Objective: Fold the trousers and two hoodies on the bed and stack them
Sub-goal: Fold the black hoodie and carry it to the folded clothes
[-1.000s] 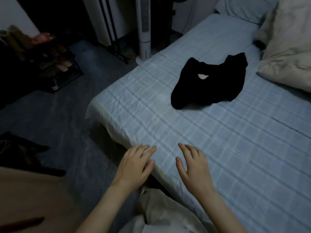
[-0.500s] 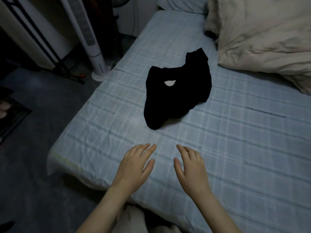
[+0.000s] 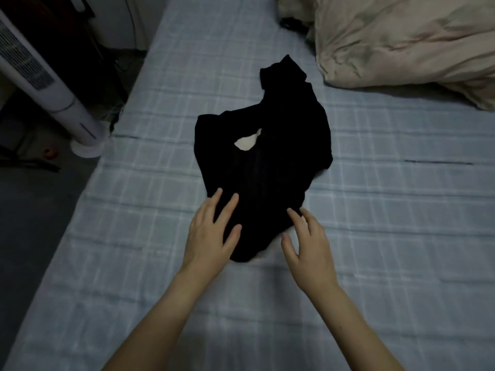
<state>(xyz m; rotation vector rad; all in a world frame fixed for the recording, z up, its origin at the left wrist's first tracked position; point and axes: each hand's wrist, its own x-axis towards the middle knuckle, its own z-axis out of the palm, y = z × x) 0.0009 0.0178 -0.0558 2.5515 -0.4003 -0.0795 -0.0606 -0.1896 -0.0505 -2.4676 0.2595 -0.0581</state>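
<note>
Both hands have advanced: left hand (image 3: pixel 211 231) and right hand (image 3: pixel 308 245), spread and empty, reach the crumpled black garment (image 3: pixel 267 167); nothing folded yet.

A crumpled garment (image 3: pixel 267 167) lies mid-bed (image 3: pixel 160 263). The left hand (image 3: pixel 211 231) rests on its near edge at 7 o'clock, the right hand (image 3: pixel 308 245) touches it at 5. A duvet (image 3: pixel 401 41) lies at 1 o'clock, a tower fan (image 3: pixel 45 87) on the floor at 10.

1 black garment (image 3: pixel 263 167) in a heap on 1 bed (image 3: pixel 401 210), kind unclear. 2 bare hands: left (image 3: pixel 210 231) & right (image 3: pixel 308 242). 1 beige duvet (image 3: pixel 401 38), 1 white tower fan (image 3: pixel 45 87).
</note>
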